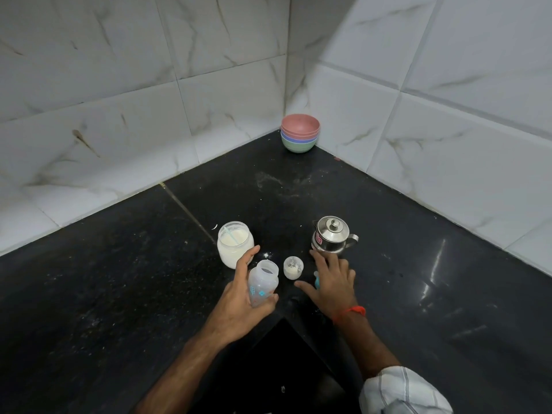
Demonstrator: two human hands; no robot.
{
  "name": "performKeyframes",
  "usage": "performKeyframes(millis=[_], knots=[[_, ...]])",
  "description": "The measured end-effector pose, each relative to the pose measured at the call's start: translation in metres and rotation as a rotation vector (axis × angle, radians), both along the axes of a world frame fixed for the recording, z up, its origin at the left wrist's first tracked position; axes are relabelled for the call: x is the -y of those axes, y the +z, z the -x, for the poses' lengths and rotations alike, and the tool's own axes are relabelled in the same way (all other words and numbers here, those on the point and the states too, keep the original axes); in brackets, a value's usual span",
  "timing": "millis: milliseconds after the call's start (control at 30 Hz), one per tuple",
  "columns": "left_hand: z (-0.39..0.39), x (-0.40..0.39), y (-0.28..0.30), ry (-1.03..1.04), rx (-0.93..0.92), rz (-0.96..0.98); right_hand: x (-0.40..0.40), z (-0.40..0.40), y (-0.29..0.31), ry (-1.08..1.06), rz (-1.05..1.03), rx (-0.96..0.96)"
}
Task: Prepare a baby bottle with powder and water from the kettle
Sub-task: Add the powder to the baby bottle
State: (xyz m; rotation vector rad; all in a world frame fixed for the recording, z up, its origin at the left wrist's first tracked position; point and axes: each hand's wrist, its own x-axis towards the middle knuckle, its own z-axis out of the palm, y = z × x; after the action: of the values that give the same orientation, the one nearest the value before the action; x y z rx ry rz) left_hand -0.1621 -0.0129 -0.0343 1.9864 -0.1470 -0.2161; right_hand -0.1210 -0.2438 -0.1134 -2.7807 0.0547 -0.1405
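Note:
An open clear baby bottle (263, 282) with blue and orange prints stands on the black counter, and my left hand (239, 297) is wrapped around it. Behind it to the left is an open jar of white powder (235, 244) with a light blue scoop handle inside. A small clear cap (293, 267) holding a little powder sits between my hands. My right hand (331, 282) lies spread over a blue teat part (316, 281), with its fingertips close to the small steel kettle (333, 234), whose lid is on.
Stacked coloured bowls (299, 135) sit in the far corner where the two tiled walls meet. Powder specks dot the black counter (119, 279). The counter's inner corner edge (283, 319) points toward me between my forearms.

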Motion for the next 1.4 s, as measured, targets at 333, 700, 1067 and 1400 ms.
performKeyframes(millis=[333, 700, 1067, 1400], knots=[[-0.004, -0.009, -0.011, 0.008, 0.071, -0.024, -0.025, -0.021, 0.001, 0.045, 0.01, -0.13], [-0.007, -0.002, -0.025, -0.079, 0.025, -0.129, -0.015, 0.001, 0.05, 0.307, -0.522, 0.356], [-0.01, 0.029, -0.021, -0.091, 0.086, -0.055, -0.004, 0.018, 0.097, 0.482, -0.131, 0.434], [-0.012, 0.029, -0.017, -0.12, 0.107, -0.014, -0.005, 0.028, 0.113, 0.528, -0.21, 0.284]])
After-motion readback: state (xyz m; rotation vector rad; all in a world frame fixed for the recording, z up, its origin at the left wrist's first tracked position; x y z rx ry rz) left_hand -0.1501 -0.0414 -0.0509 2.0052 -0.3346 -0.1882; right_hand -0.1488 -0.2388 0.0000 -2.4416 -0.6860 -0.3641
